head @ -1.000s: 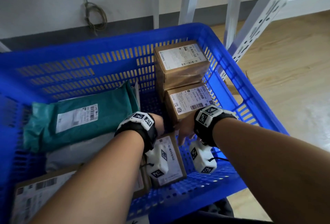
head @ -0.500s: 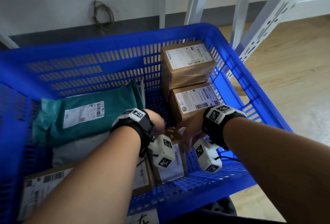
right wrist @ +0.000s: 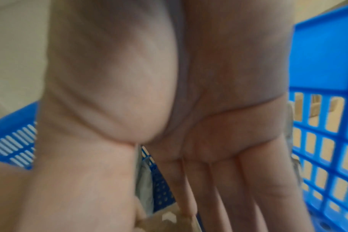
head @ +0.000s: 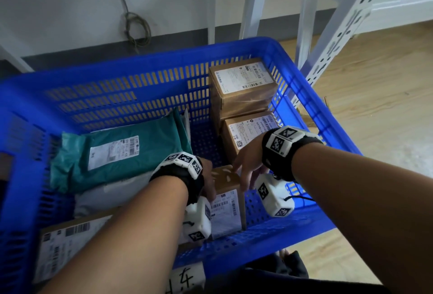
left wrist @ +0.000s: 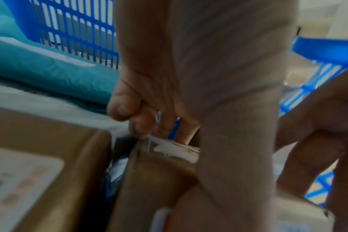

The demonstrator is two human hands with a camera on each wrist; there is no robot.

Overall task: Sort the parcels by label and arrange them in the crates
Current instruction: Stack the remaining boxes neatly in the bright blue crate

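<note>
A small brown cardboard box (head: 228, 202) with a white label stands tilted near the front wall of the blue crate (head: 140, 64), its far end raised. My left hand (head: 208, 183) grips its left far edge with curled fingers (left wrist: 129, 108). My right hand (head: 244, 173) holds the right far corner, thumb on one side and long fingers (right wrist: 228, 185) on the other. The box (left wrist: 155, 177) fills the low middle of the left wrist view, and only its corner (right wrist: 169, 221) shows in the right wrist view.
In the crate lie a teal mailer bag (head: 121, 153), a grey bag (head: 110, 195) under it, a flat labelled box (head: 63, 244) at front left, and two brown boxes (head: 243, 83) (head: 246, 129) along the right wall. White shelf legs (head: 328, 43) stand behind on the wooden floor.
The small box lay flat under both hands; now its far end is lifted and it stands tilted between them. Both hands have closed on its far edge.
</note>
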